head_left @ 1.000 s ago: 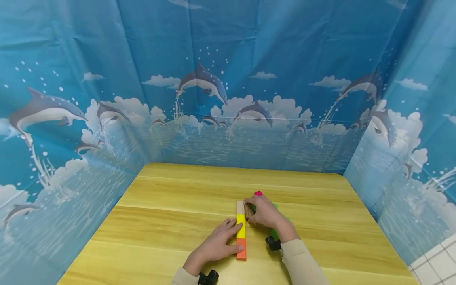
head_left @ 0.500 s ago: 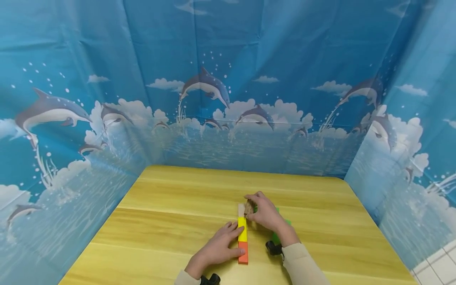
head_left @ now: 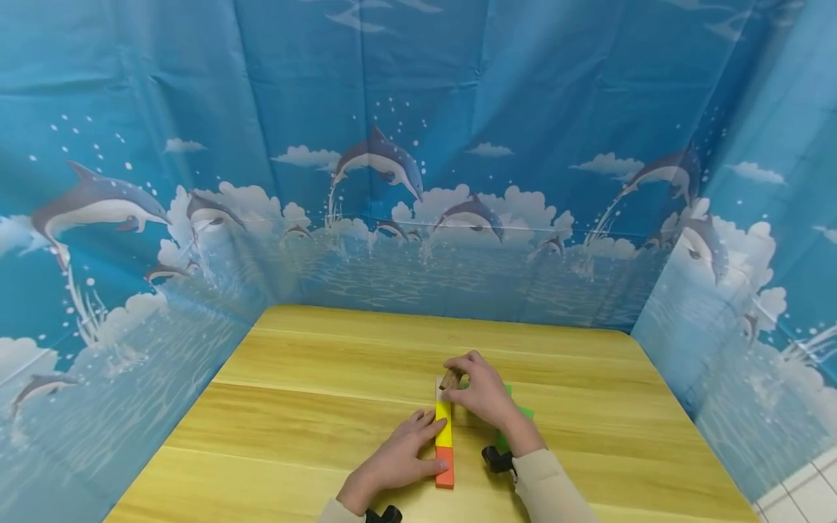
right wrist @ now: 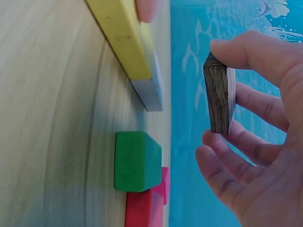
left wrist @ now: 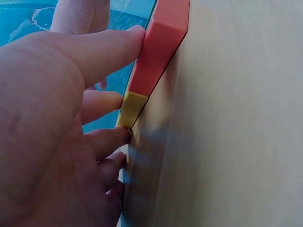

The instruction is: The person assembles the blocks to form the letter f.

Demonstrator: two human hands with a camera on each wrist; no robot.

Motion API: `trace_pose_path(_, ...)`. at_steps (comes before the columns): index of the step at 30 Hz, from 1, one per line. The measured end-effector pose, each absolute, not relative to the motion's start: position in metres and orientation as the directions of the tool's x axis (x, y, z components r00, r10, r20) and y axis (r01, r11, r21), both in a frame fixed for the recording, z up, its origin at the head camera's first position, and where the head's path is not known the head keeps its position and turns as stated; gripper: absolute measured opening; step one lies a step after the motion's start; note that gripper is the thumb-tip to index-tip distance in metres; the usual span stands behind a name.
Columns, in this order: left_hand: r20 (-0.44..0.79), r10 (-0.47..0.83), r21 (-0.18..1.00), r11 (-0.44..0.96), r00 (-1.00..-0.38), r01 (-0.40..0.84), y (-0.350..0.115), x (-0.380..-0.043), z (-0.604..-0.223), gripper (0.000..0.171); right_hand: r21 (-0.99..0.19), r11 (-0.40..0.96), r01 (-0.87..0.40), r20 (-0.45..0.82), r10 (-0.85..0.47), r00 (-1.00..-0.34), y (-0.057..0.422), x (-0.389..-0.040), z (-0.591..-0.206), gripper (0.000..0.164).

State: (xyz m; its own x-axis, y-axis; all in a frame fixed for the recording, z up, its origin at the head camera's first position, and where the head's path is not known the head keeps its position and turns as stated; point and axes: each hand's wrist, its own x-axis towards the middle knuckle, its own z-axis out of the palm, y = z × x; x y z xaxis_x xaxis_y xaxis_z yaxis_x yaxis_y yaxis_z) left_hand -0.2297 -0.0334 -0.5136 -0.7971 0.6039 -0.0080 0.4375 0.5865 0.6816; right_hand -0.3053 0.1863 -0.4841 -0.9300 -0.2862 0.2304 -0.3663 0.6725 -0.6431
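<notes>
An orange-red block (head_left: 445, 472), a yellow block (head_left: 443, 434) and a pale block (right wrist: 150, 94) lie end to end in a straight row on the table. My left hand (head_left: 400, 452) rests on that row, thumb on the orange-red block and fingertips on the yellow one, fingers fairly straight. Between thumb and fingers my right hand (head_left: 485, 396) pinches a dark brown wooden block (right wrist: 219, 97) with a bark-like grain. In the head view this block overlaps the pale end of the row; the right wrist view has it raised off the table.
Right of the row are a green block (right wrist: 130, 161), a red block (right wrist: 137, 210) and a pink block (right wrist: 164, 187), partly covered by my right arm in the head view. A dolphin-print curtain (head_left: 418, 276) borders the yellow wooden table (head_left: 314, 363) at the back and sides.
My right hand has lifted the brown block from beside the row and brought it left over the pale end, tilting it. The left hand keeps its place on the row.
</notes>
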Motion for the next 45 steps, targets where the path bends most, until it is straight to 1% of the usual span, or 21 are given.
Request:
trace_pose_path(4,0.011,0.605,0.679,0.580,-0.796,0.450,-0.037,-0.231,-0.515,0.073,-0.636,0.671,-0.382,0.239,-0.299,-0.924,0.179,-0.310,-0.482,0.049)
trace_pose_path(13,-0.008,0.614,0.692,0.573,-0.789,0.439,-0.040,-0.234,-0.518,0.073,-0.546,0.685,-0.483,0.228,-0.434,-0.872,0.162,-0.334,-0.481,0.054)
trace_pose_path(16,-0.005,0.620,0.689,0.571,-0.784,0.447,-0.040,-0.235,-0.519,0.072,-0.534,0.692,-0.486,0.197,-0.457,-0.867,0.154,-0.344,-0.478,0.058)
trace_pose_path(23,-0.001,0.620,0.680,0.575,-0.784,0.455,-0.040,-0.235,-0.522,0.073,-0.480,0.702,-0.526,0.121,-0.541,-0.832,0.139,-0.364,-0.477,0.071)
trace_pose_path(27,-0.004,0.619,0.680,0.578,-0.786,0.451,-0.041,-0.235,-0.523,0.073,-0.473,0.697,-0.539,0.084,-0.573,-0.815,0.134,-0.374,-0.477,0.078)
trace_pose_path(29,-0.004,0.620,0.682,0.576,-0.784,0.452,-0.042,-0.235,-0.522,0.072,-0.479,0.683,-0.551,0.068,-0.597,-0.799,0.133,-0.378,-0.476,0.079)
trace_pose_path(33,-0.004,0.631,0.684,0.568,-0.776,0.458,-0.042,-0.236,-0.521,0.072,-0.504,0.667,-0.549,0.014,-0.629,-0.777,0.134,-0.383,-0.476,0.076)
trace_pose_path(35,-0.004,0.633,0.687,0.564,-0.774,0.458,-0.042,-0.236,-0.520,0.072,-0.536,0.666,-0.519,-0.012,-0.621,-0.784,0.137,-0.383,-0.476,0.070)
trace_pose_path(40,-0.010,0.627,0.688,0.570,-0.779,0.449,-0.042,-0.234,-0.520,0.072,-0.602,0.680,-0.420,-0.036,-0.548,-0.835,0.136,-0.384,-0.480,0.047)
trace_pose_path(45,0.006,0.628,0.674,0.572,-0.778,0.468,-0.044,-0.232,-0.522,0.072,-0.615,0.706,-0.351,-0.035,-0.468,-0.883,0.130,-0.389,-0.489,0.040)
